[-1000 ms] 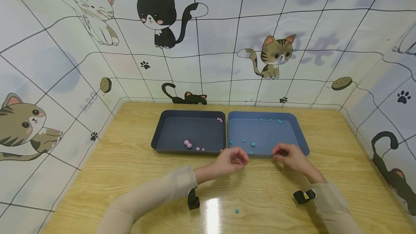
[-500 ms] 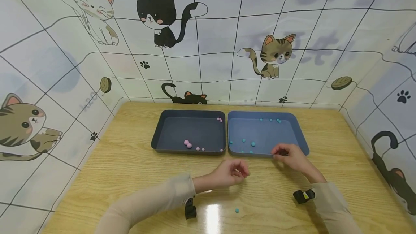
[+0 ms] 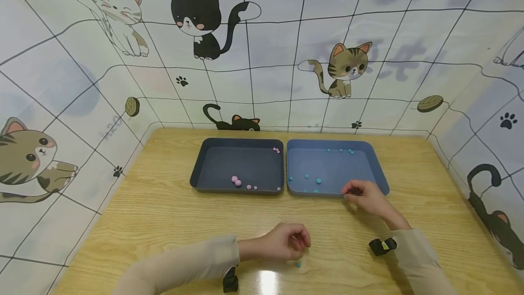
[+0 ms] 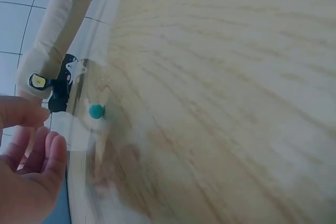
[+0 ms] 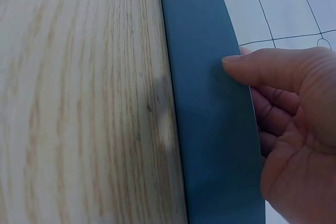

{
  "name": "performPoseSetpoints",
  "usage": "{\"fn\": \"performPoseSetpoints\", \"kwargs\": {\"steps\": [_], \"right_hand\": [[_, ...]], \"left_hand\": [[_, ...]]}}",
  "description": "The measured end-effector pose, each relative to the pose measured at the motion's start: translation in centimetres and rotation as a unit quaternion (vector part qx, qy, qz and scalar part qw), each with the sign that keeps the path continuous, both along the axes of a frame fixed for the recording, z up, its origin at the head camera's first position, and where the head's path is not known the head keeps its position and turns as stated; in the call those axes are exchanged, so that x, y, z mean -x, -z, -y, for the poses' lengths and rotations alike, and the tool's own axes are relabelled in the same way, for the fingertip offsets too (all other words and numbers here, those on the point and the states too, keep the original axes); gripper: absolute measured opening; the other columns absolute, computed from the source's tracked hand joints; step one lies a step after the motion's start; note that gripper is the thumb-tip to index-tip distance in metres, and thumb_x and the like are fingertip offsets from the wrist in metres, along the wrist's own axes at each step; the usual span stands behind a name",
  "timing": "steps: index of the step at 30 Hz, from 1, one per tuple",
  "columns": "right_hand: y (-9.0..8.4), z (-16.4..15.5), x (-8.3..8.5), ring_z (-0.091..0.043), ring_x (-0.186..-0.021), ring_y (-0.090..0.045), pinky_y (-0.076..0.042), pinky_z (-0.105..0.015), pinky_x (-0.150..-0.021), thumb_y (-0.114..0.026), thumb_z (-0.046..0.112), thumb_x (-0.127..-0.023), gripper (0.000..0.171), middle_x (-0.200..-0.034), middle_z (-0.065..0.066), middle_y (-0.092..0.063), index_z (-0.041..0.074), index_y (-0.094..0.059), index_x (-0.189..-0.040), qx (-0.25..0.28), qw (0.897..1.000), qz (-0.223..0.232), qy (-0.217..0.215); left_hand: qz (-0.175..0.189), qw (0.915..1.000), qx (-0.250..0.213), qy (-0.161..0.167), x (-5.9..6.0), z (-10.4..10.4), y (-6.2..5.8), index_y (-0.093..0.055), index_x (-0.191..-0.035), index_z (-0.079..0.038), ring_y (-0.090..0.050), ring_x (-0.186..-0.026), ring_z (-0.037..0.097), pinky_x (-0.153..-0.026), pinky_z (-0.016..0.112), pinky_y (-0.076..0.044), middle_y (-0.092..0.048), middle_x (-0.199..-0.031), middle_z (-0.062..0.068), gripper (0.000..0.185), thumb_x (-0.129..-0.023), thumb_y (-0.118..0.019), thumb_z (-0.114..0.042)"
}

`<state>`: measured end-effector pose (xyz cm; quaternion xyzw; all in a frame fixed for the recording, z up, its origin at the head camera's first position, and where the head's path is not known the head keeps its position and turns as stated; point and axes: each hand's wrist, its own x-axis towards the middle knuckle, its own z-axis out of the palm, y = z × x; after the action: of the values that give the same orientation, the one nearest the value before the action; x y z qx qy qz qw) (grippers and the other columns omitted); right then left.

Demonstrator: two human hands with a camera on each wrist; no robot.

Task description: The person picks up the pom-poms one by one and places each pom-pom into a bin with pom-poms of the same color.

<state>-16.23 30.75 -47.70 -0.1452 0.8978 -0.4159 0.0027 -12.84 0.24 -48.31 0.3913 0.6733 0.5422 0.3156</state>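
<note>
Just right of left hand (image 3: 286,241): teal ball (image 3: 298,265), untouched, on table (image 3: 163,213).

Two trays are set side by side at the table's (image 3: 163,222) far edge, the left tray (image 3: 196,170) touching the right tray (image 3: 378,172). Beads lie in both. One bead (image 3: 298,264) lies near the front, just beside the left hand (image 3: 284,241).
</note>
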Motion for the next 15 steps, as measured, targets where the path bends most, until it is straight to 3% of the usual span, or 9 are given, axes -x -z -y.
{"fn": "performPoseSetpoints", "kwargs": {"steps": [8, 15], "right_hand": [[-0.1, -0.1, 0.1, -0.006, -0.071, -0.057, -0.049, -0.024, -0.061, -0.066, -0.001, -0.084, 0.009, -0.081, 0.001, -0.063, 0.008, -0.066, -0.084, -0.006, 1.000, 0.003, 0.004], [0.0, -0.1, 0.1, -0.006, -0.072, -0.058, -0.049, -0.024, -0.062, -0.066, 0.001, -0.085, 0.008, -0.081, 0.000, -0.064, 0.009, -0.066, -0.085, 0.001, 1.000, 0.003, -0.004]], "left_hand": [[-0.057, 0.9976, 0.037, 0.012, -1.2, 0.4, -0.5, -0.058, -0.092, 0.001, -0.052, -0.078, 0.000, -0.074, 0.016, -0.049, -0.060, -0.088, 0.012, 0.028, -0.071, -0.059, 0.020], [-0.164, 0.9834, 0.067, 0.039, -1.8, 0.2, -0.3, -0.057, -0.093, -0.002, -0.049, -0.077, -0.002, -0.071, 0.010, -0.046, -0.058, -0.087, 0.003, 0.030, -0.069, -0.060, 0.016]]}}
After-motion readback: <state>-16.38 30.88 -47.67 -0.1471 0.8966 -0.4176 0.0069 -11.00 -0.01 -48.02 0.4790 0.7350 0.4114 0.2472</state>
